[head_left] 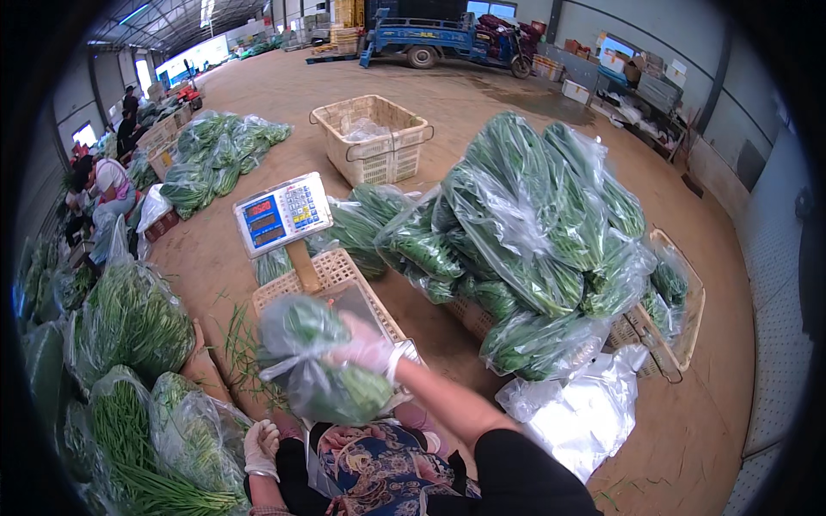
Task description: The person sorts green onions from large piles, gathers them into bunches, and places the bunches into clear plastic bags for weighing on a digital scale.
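My right hand [368,347], in a thin clear glove, is closed on a knotted clear plastic bag of green vegetables [323,391]. The bag hangs above my lap, in front of the scale, and is slightly blurred. Lower left, my gloved left hand [261,449] is curled into a fist beside my knee, with nothing visible in it. A digital scale [282,213] with lit red digits stands just beyond the bag, its metal plate [351,299] set on a beige plastic crate [268,297].
Bagged greens [525,215] are heaped on crates at the right, with plastic bags [581,413] below. Open bags of long green stalks [133,318] crowd the left. Farther off are a basket [374,155], a blue cargo tricycle [422,36] and people [112,181].
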`<state>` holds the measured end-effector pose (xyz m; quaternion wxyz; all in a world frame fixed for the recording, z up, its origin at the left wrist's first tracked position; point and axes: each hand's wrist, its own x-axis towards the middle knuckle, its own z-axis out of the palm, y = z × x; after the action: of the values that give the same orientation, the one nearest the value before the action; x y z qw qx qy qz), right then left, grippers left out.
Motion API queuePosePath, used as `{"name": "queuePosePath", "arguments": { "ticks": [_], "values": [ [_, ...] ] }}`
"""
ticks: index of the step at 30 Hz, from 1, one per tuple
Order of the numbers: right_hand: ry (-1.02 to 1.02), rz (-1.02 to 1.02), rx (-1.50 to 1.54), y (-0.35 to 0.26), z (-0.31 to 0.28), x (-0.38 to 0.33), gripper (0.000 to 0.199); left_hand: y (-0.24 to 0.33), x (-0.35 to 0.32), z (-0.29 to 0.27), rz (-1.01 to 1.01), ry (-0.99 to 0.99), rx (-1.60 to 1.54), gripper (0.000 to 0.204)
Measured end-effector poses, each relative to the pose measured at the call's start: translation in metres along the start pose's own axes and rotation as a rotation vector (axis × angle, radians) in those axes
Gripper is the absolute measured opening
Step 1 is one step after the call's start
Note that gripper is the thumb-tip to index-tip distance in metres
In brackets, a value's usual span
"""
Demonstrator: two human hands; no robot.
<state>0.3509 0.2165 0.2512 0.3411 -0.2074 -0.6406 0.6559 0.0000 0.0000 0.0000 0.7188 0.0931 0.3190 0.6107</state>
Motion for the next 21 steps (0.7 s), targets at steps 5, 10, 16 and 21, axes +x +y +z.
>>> {"name": "queuePosePath", "arguments": {
  "ticks": [5,10,16,21],
  "values": [
    [0.315,-0.164,-0.759,-0.129,-0.099,-0.039,0.085,-0.010,-0.016,0.046,0.077,0.643,0.301,0.025],
    [0.446,-0.695,-1.122,-0.239,-0.201,-0.085,0.075,-0.008,-0.024,0.018,0.071,0.670,0.344,0.036],
    [1.009,-0.427,-2.014,-0.211,-0.339,-0.121,0.055,-0.011,-0.009,0.016,0.023,0.609,0.312,0.031],
    [1.014,0.294,-1.820,-0.084,-0.430,-0.149,0.055,-0.014,0.000,0.037,0.081,0.658,0.346,0.028]
  ]
}}
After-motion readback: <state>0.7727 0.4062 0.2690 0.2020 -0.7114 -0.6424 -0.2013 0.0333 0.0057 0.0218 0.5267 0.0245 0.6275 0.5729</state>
